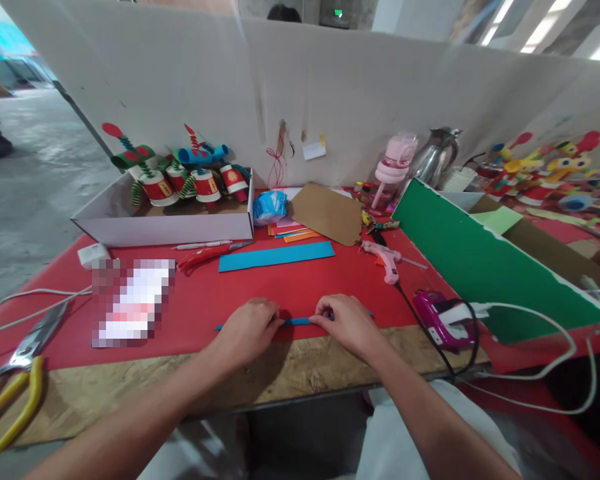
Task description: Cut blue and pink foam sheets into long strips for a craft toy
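Note:
A narrow blue paper strip (297, 321) lies crosswise near the table's front edge, its ends sticking out past both hands. My left hand (255, 321) pinches it left of the middle, fingers closed. To the right, my right hand (343, 319) grips the same strip between curled fingers and thumb. Behind them, a wider flat blue paper strip (277, 257) rests on the red table covering (205, 300). Red-handled pliers (203, 257) and a pen (200, 245) lie just left of that wider strip.
A white box (165, 230) holds several paper-cup figures (160, 189). Yellow-handled scissors (27, 373) lie at left, near a blurred-out phone-like rectangle (135, 303). At right are a pink glue gun (387, 260), a purple power strip (443, 320) with cables, and a green-sided box (475, 260).

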{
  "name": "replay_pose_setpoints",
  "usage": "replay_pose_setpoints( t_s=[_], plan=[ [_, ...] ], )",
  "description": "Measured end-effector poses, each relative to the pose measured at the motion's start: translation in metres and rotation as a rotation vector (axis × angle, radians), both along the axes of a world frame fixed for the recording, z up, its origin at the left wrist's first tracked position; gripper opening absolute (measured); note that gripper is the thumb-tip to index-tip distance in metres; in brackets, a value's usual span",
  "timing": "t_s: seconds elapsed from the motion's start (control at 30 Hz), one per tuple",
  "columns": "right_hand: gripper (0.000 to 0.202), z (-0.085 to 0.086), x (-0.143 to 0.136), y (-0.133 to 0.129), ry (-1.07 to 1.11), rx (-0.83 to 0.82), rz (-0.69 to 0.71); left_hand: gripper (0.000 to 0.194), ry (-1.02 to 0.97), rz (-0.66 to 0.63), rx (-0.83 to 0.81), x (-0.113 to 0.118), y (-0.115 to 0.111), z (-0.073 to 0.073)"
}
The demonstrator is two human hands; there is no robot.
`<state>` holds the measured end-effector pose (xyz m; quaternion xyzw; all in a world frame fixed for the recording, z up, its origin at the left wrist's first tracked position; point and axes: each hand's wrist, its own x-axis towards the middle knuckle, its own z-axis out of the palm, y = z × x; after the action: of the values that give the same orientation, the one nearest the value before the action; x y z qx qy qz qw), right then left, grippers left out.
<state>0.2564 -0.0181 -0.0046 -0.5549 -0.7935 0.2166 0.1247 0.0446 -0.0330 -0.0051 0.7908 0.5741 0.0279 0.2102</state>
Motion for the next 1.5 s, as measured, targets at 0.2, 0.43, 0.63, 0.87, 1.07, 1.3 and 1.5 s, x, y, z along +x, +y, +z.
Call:
replay_pose_setpoints(
  t_s=[0.2,0.43,0.63,0.87,1.07,1.3,1.5],
  plan=[
    [0.014,0.007,-0.005,0.001,-0.05,-0.041,-0.023,0.027,0.076,-0.024,-0.028,0.005,0.004,0.006],
    [0.014,0.013,-0.009,0.003,-0.104,-0.104,-0.074,0.03,0.202,-0.061,-0.059,0.012,0.005,0.012],
    [0.013,0.018,-0.01,0.002,-0.12,-0.102,-0.054,0.027,0.275,-0.211,0.173,0.02,-0.009,0.015],
    [0.011,0.024,-0.005,0.002,-0.084,-0.154,-0.021,0.023,0.257,-0.459,0.364,0.019,-0.018,-0.004],
    [0.01,0.015,0.033,0.007,0.037,-0.166,-0.014,0.02,0.303,-0.504,0.425,0.025,-0.028,-0.003],
    [0.01,0.014,0.058,0.01,0.139,-0.211,-0.032,0.027,0.314,-0.447,0.368,0.033,-0.032,-0.011],
    [0.013,0.009,0.062,0.013,0.135,-0.245,-0.088,0.037,0.33,-0.454,0.373,0.038,-0.033,-0.006]
  ],
)
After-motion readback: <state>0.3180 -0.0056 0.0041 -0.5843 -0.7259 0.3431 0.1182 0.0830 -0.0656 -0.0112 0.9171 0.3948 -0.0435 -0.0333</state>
